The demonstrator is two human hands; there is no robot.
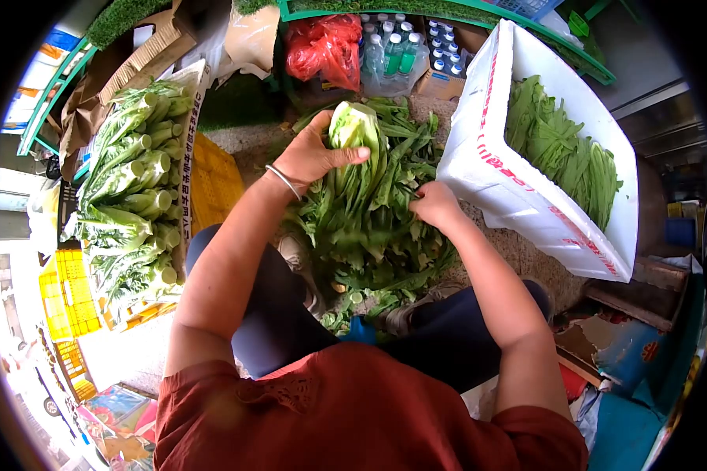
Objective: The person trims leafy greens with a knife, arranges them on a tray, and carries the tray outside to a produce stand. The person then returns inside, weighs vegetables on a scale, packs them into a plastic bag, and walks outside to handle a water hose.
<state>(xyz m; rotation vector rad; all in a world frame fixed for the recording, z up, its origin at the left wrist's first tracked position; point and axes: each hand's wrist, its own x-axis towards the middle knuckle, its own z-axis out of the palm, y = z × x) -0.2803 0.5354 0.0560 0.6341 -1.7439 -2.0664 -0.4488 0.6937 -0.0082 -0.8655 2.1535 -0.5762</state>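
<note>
A head of leafy lettuce [355,129], pale at its cut base and green below, is held base-up in front of me. My left hand [313,153] is wrapped round its upper left side, with the thumb across the front. My right hand [434,202] is closed at the right edge of the hanging leaves, its fingertips pinched together. What lies between those fingertips is too small to make out. Beneath both hands, a heap of loose green leaves [385,263] covers the ground between my feet.
To the left, trimmed lettuce heads [145,177] are stacked in a box above yellow crates [212,184]. A white foam box [487,177] with long green leaves [562,137] stands tilted on the right. Behind are a red plastic bag [322,51] and several bottles [401,51].
</note>
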